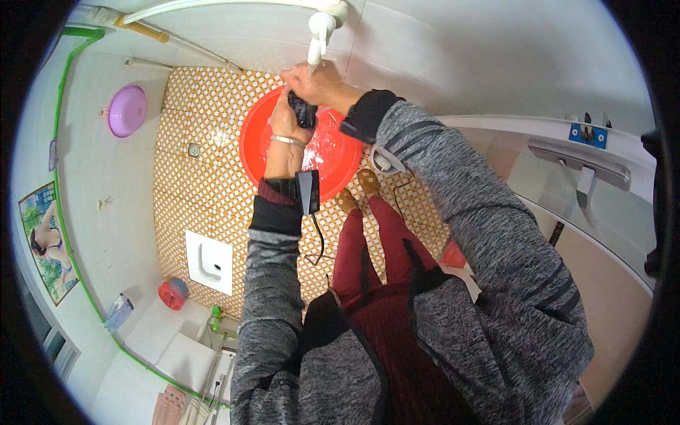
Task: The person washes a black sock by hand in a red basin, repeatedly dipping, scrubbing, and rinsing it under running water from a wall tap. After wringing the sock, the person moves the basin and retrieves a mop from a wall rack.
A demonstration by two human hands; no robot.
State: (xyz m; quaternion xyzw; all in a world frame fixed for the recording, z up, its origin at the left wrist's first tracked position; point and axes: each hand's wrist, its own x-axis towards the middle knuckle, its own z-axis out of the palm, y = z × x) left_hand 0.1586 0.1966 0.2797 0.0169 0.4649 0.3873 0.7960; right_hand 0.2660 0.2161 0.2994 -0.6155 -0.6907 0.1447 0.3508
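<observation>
While the red basin (pixel 253 149) sits on the patterned tile floor (pixel 219 134), both hands work above its far half. The left hand (pixel 285 117) grips a dark, soft-looking bundle (pixel 303 112), which is positioned over the basin, clear of its rim in this view. The right hand (pixel 316 83) is located above the far edge of the basin, directly at the outlet of the white tap (pixel 321 35), with its fingers close to those of the left hand. Its fingers are bent; whether they also hold part of the bundle cannot be told. Water (pixel 331 145) with bright reflections is visible inside the basin.

A pale bracelet (pixel 287 140) encircles the left wrist. A black device (pixel 309 191) lies alongside the left cuff, overlapping the near-left rim of the basin in view; its black cable (pixel 321 244) runs toward the person. Brown shoes (pixel 368 183) stand at the near side of the basin.

To the left of the basin, a floor drain (pixel 193 150) is set into the tile. Farther left, a purple basin (pixel 128 112) is against the wall. Nearer the person and left of the red basin is a white squat toilet (pixel 203 262).
</observation>
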